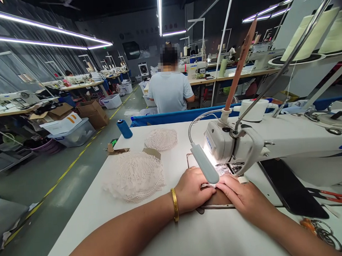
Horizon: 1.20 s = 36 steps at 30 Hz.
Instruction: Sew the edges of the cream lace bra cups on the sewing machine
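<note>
My left hand (192, 189), with a gold bangle on the wrist, and my right hand (242, 196) lie side by side on the white table in front of the sewing machine (245, 140). Both pinch a small pale lace piece (209, 185) at the machine's foot, under the lamp (204, 163). A brown piece (218, 199) lies beneath my fingers. To the left sit a big heap of lace pieces (135, 175) and a smaller heap (161, 139).
A blue thread spool (124, 128) stands at the table's far left corner. Orange-handled scissors (334, 196) and a key ring (320, 231) lie at the right. A seated person (169, 86) works ahead, back turned. Boxes and bins line the aisle at left.
</note>
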{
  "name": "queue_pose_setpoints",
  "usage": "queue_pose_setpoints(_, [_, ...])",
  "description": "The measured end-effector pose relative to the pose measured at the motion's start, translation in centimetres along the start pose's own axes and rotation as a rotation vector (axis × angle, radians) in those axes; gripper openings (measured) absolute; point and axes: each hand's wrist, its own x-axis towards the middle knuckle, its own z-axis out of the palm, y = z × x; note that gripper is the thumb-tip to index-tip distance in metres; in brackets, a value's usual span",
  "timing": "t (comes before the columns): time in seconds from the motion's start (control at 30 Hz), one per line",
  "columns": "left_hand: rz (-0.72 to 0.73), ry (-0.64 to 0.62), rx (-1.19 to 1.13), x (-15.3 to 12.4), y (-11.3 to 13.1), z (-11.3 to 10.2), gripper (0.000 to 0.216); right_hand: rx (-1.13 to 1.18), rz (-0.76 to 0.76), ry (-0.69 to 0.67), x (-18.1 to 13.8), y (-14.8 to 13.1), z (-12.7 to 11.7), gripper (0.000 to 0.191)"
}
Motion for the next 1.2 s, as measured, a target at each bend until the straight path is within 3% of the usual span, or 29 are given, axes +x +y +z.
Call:
queue_pose_setpoints(0.17, [0.190,-0.090,0.232,-1.7,0.3,-0.1,0.012,-0.044,-0.209,-0.064,-0.4,-0.1,-0.9,0.032])
queue_pose_setpoints(0.37, [0.274,-0.105,0.331,-3.4,0.9,-0.3,0.018,-0.104,-0.251,-0.172,-0.7,-0.4,-2.1,0.025])
queue_pose_setpoints(0.7, [0.257,-0.098,0.389,-2.7,0.2,-0.2,0.013,-0.155,-0.243,-0.134,-0.4,0.0,-1.5,0.027])
queue_pose_setpoints(0.93, [0.272,-0.046,0.511,-2.0,-0.6,0.0,0.019,-0.263,-0.178,-0.015,-0.8,1.1,0.0,0.033])
queue_pose_setpoints(1.2, [0.257,-0.035,0.534,-1.1,-1.2,-0.5,0.018,-0.416,-0.181,0.047,-0.4,2.0,0.1,0.039])
